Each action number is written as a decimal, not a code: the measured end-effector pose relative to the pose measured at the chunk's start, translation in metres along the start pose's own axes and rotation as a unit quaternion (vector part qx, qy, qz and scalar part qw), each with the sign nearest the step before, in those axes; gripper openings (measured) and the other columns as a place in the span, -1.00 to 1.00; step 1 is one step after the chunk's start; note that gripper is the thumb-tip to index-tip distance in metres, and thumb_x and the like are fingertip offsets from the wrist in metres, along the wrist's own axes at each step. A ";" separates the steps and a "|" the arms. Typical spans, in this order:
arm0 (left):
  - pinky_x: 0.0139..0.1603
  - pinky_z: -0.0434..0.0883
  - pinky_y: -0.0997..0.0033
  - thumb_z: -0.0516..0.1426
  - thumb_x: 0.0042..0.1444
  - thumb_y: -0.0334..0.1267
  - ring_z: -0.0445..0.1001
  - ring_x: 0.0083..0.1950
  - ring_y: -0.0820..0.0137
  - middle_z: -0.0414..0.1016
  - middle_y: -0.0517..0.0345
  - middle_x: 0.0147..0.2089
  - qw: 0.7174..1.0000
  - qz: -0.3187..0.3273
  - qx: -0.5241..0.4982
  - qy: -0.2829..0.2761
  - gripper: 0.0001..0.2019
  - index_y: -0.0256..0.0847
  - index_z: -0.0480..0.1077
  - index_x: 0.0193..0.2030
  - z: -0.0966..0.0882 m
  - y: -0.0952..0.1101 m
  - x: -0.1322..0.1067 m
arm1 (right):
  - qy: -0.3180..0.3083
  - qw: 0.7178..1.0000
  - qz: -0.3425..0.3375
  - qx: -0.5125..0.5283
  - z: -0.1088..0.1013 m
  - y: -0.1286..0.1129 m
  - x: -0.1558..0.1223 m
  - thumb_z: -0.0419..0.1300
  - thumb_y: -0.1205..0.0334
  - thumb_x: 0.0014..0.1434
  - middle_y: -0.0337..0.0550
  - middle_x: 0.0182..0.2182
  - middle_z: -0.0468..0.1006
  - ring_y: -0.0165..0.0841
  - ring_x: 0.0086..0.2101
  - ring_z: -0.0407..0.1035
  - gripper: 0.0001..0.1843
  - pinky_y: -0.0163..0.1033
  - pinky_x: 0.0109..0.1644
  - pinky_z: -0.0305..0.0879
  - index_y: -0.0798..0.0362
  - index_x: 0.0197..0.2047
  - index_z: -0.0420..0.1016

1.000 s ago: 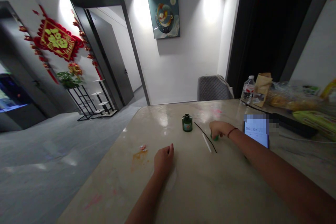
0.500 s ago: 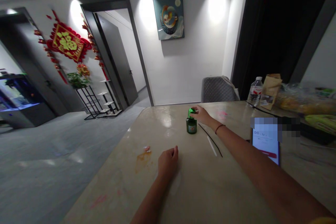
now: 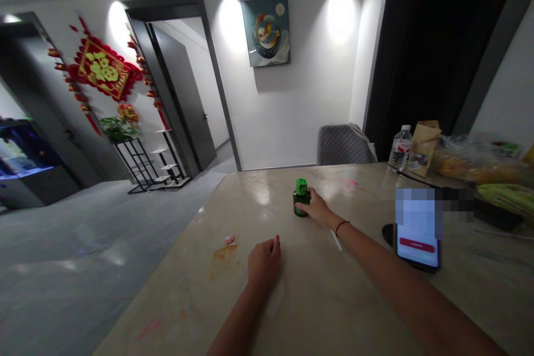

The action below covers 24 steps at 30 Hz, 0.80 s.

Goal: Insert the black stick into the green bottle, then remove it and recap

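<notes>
Green bottle [image 3: 299,196] toward the tabletop's [image 3: 334,300] far edge is clasped by the right hand [image 3: 319,210], seemingly for steadiness; the left hand [image 3: 262,258] is rested, loosely fisted.

Phone [image 3: 418,245] on table [image 3: 317,300]; water bottle [image 3: 399,148] beside paper bag [image 3: 423,142]

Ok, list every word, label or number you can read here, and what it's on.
"福", probably: gold character on the red wall hanging.
Phone screen: blurred, unreadable.
Water bottle label: too small.
Paper bag label: too small.
No legible text on the green bottle in the right hand.
</notes>
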<state>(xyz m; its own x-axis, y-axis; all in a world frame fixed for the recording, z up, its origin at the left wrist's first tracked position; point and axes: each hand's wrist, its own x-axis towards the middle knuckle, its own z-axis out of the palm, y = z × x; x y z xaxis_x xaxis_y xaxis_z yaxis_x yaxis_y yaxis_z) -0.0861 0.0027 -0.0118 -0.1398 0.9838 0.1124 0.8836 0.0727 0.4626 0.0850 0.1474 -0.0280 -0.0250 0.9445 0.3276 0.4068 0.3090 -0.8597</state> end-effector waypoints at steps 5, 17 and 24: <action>-0.43 0.09 0.50 -0.26 0.21 -0.10 0.39 -0.43 0.45 0.46 0.13 -0.49 1.000 0.005 0.021 -0.009 -0.50 -0.21 0.38 -0.51 -0.002 0.003 -0.001 | -0.030 0.999 -0.028 0.034 -0.007 -0.006 -0.024 0.30 0.18 -0.18 -0.02 -0.12 0.44 -0.26 -0.14 0.35 -0.38 -0.09 -0.02 0.23 0.09 -0.02 0.24; -0.09 0.24 0.45 -0.11 0.13 -0.18 0.37 -0.04 0.40 0.40 0.15 -0.05 0.993 0.105 0.020 -0.056 -0.64 -0.05 0.23 0.07 0.005 0.020 -0.003 | -0.186 0.976 -0.046 0.104 -0.049 -0.028 -0.083 0.36 0.15 -0.26 -0.07 -0.08 0.43 -0.23 -0.10 0.35 -0.34 -0.06 0.02 0.24 0.06 -0.04 0.32; 0.01 0.23 0.35 0.09 -0.05 0.01 0.33 0.03 0.26 0.38 0.04 0.02 0.986 0.159 -0.004 -0.043 -0.50 -0.15 0.24 0.03 0.024 0.039 -0.009 | -0.285 0.932 -0.015 0.223 -0.063 -0.030 -0.091 0.40 0.14 -0.31 -0.04 -0.02 0.40 -0.21 0.00 0.28 -0.26 -0.06 0.13 0.11 0.07 -0.01 0.31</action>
<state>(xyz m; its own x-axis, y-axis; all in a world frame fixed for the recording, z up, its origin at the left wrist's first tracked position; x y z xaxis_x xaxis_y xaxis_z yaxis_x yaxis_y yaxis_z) -0.0391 0.0002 -0.0158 0.1827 0.9670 0.1775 0.8735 -0.2425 0.4222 0.1329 0.0450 -0.0077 -0.5633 0.8012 0.2019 -0.0179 0.2324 -0.9724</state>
